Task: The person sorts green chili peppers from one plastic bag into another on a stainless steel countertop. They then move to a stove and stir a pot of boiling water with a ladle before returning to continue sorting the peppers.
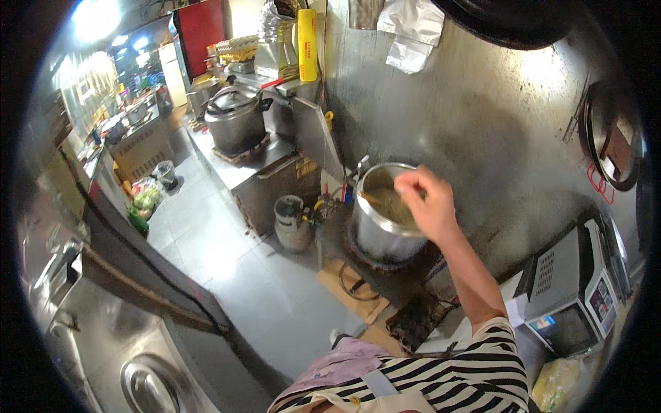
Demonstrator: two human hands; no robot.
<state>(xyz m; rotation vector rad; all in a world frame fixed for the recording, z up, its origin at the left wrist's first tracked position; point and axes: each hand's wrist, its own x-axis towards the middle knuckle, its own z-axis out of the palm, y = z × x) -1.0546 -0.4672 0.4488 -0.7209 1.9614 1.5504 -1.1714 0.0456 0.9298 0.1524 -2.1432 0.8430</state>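
Note:
My right hand is raised over the right side of a tall metal stockpot, its fingers curled together at the rim. Whether anything is pinched between the fingertips cannot be told, as the hand is slightly blurred. Liquid stands in the pot, and something brownish and long leans inside its left rim. The pot rests on a dark low burner beside the metal wall. My left hand is out of view.
A lidded pressure cooker stands on the steel counter at the left. On the floor are a gas cylinder and flattened cardboard with a hose. A microwave oven sits at the right. Bagged vegetables lie farther back.

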